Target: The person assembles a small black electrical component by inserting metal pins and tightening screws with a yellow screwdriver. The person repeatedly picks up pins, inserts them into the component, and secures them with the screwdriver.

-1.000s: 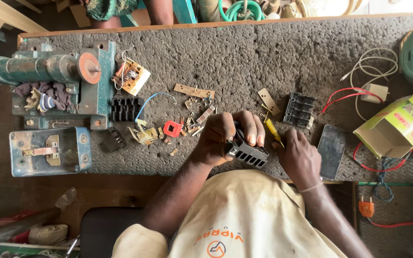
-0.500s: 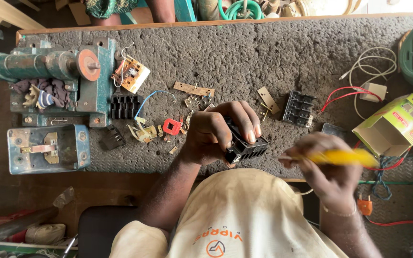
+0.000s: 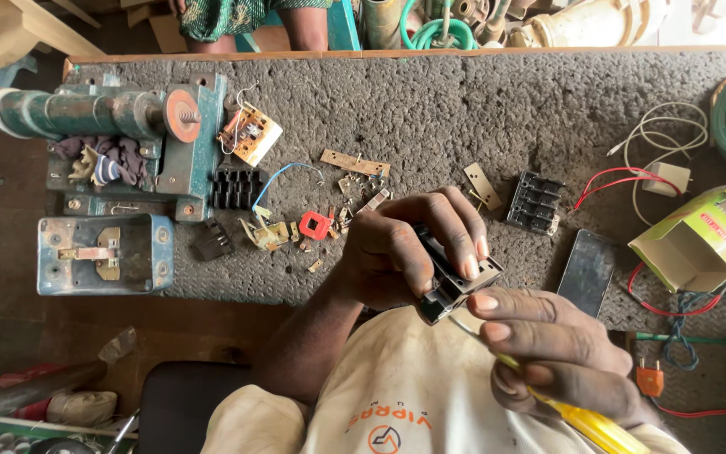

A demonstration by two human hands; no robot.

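My left hand (image 3: 409,248) grips a small black plastic electrical part (image 3: 451,282) just above my lap, at the near edge of the grey workbench (image 3: 430,109). My right hand (image 3: 548,349) holds a yellow-handled screwdriver (image 3: 586,420), its thin tip reaching up to the underside of the black part. Small brass and tan bits (image 3: 355,164), a red piece (image 3: 315,225) and a blue wire (image 3: 283,176) lie scattered on the bench just left of my left hand.
A green winding machine (image 3: 119,134) and a blue metal box (image 3: 102,252) stand at the left. Another black ribbed part (image 3: 535,202), a dark phone (image 3: 586,271), an open green-yellow carton (image 3: 707,240), red and white wires (image 3: 632,181) lie to the right. A person stands beyond the bench.
My right hand has swung back in from the right, bringing the screwdriver tip to the black part. My left hand has turned the part a little and kept hold of it.
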